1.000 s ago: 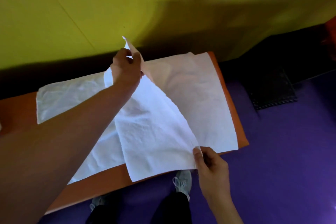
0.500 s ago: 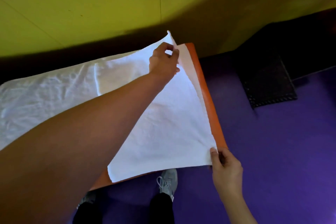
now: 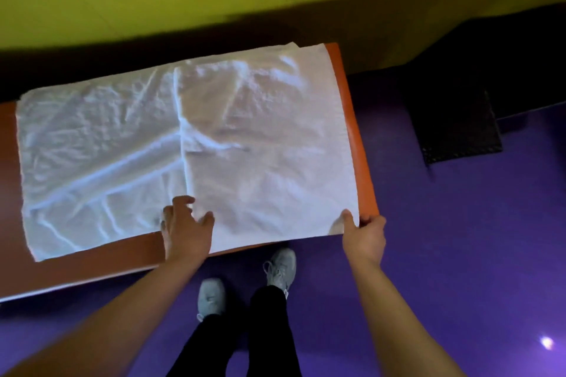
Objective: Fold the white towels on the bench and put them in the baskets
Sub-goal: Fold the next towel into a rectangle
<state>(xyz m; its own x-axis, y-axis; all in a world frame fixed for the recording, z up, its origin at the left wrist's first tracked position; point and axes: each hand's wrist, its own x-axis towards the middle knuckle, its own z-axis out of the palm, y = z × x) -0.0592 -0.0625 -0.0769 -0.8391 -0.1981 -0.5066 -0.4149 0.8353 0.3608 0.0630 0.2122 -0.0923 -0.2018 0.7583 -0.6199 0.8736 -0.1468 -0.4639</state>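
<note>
Towels: two, a left towel [image 3: 101, 159] and a right towel [image 3: 269, 144]
Bench [image 3: 92, 266]: one
Hands: two, a left hand [image 3: 186, 229] and a right hand [image 3: 364, 232]
Shoes: two, one [image 3: 211, 297] beside another [image 3: 281, 266]

Both bare arms reach forward over the bench [image 3: 364, 144], left hand [image 3: 186, 229] splayed flat at its near edge, right hand [image 3: 363, 232] pinching at its near right corner

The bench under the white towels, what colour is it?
Orange padded bench, clearest in the head view.

Folded towel [image 3: 269, 144] overlapping flat towel [image 3: 98, 144], both on bench [image 3: 92, 266]
</note>
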